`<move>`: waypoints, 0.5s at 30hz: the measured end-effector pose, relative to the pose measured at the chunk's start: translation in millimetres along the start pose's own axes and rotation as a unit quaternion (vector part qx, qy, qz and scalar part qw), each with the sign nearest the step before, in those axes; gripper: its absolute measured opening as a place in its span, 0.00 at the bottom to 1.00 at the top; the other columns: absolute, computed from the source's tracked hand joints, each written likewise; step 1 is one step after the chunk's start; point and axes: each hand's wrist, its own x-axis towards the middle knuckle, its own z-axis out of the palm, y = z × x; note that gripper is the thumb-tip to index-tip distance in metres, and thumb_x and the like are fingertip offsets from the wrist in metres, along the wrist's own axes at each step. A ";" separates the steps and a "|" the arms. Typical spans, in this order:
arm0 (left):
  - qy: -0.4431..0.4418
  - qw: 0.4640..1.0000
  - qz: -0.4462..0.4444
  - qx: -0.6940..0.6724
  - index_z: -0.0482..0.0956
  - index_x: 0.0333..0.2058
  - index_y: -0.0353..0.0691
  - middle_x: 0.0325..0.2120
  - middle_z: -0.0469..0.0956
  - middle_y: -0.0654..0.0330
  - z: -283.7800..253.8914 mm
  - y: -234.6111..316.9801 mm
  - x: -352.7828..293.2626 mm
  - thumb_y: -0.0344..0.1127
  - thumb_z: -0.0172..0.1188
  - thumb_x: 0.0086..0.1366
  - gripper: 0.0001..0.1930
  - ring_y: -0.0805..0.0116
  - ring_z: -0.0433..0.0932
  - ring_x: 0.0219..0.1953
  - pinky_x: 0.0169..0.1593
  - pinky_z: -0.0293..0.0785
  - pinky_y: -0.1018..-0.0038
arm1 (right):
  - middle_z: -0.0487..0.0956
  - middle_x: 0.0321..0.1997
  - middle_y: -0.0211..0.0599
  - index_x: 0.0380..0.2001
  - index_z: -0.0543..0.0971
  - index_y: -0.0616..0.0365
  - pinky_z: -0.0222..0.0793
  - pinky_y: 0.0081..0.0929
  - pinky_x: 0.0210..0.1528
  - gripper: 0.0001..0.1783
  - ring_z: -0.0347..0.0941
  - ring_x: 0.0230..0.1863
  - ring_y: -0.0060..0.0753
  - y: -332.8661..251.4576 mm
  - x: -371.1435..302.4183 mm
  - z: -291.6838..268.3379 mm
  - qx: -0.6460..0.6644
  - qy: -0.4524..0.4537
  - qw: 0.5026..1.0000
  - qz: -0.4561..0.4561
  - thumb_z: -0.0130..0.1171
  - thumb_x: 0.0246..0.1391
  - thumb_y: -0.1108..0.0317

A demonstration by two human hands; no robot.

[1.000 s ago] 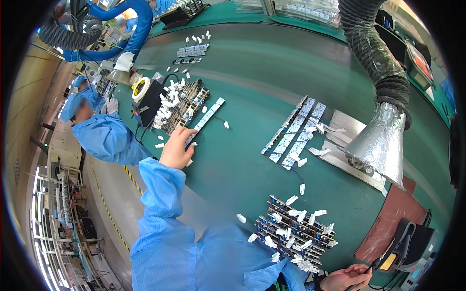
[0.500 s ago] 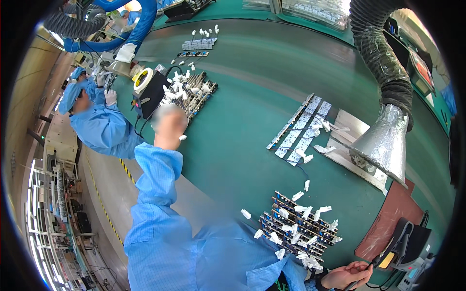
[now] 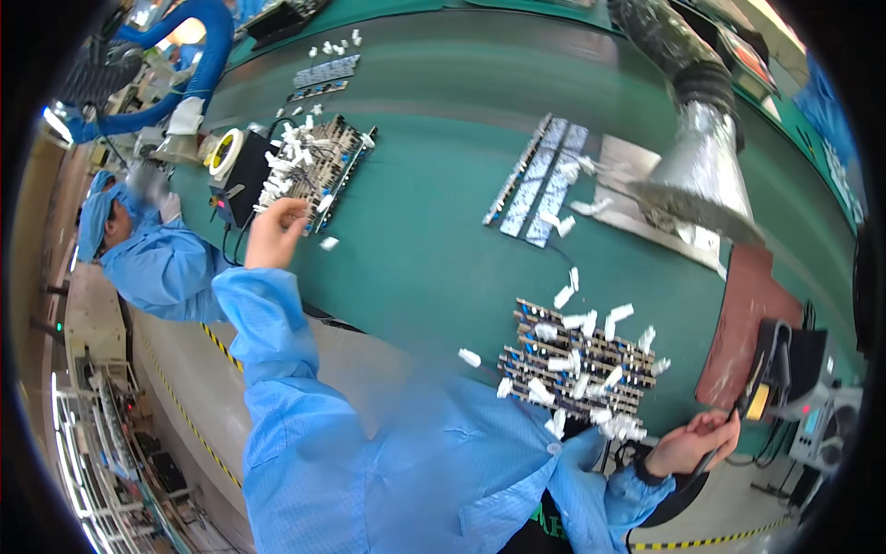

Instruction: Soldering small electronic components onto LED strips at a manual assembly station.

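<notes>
My left hand [image 3: 277, 233] reaches to the near end of a stack of narrow circuit boards [image 3: 334, 159] at the far left. Its fingers are curled together at the stack's edge, and whatever they hold is hidden. White plug connectors [image 3: 293, 148] lie heaped over that stack. At the lower right, my right hand [image 3: 692, 443] is closed around the dark handle of a soldering iron [image 3: 709, 458], beside a stand with a yellow sponge [image 3: 759, 402]. Between my hands and close to my body lies a second stack of circuit boards [image 3: 604, 355], with white connectors on top.
Light board strips [image 3: 544, 180] lie in the middle right, beside a metal plate [image 3: 637, 175] under a foil-wrapped extraction hood [image 3: 706, 175]. A brown mat [image 3: 746, 314] adjoins the soldering station [image 3: 826, 429]. A black device with a yellow ring [image 3: 226, 155] stands left, near a co-worker [image 3: 166, 272].
The whole view has shifted. My left hand, blurred before, has moved forward to the far-left stack with its fingers curled. My right hand keeps its hold on the soldering iron.
</notes>
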 end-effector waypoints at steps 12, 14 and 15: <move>0.015 0.965 0.184 -0.188 0.78 0.45 0.34 0.42 0.78 0.57 22.2 115.0 -107.0 0.26 0.58 0.65 0.10 0.68 0.78 0.42 0.44 0.74 0.74 | 0.67 0.25 0.21 0.45 0.77 0.59 0.51 0.12 0.25 0.14 0.60 0.25 0.11 1.0 -3.9 -5.2 0.022 -0.052 0.998 -0.017 0.49 0.69 0.60; -0.022 0.953 0.218 -0.211 0.75 0.51 0.34 0.50 0.75 0.54 54.2 156.9 -114.5 0.26 0.59 0.64 0.17 0.63 0.74 0.51 0.54 0.70 0.70 | 0.66 0.24 0.20 0.44 0.77 0.58 0.51 0.12 0.24 0.14 0.59 0.25 0.11 1.9 -3.2 -9.0 0.025 -0.067 0.997 -0.043 0.49 0.69 0.60; -0.033 0.946 0.210 -0.243 0.72 0.55 0.34 0.53 0.73 0.53 70.1 169.3 -117.4 0.27 0.58 0.65 0.19 0.61 0.71 0.56 0.58 0.67 0.69 | 0.66 0.24 0.20 0.44 0.77 0.59 0.50 0.12 0.24 0.14 0.59 0.25 0.10 0.1 -5.0 -7.5 0.032 -0.074 0.995 -0.054 0.49 0.69 0.60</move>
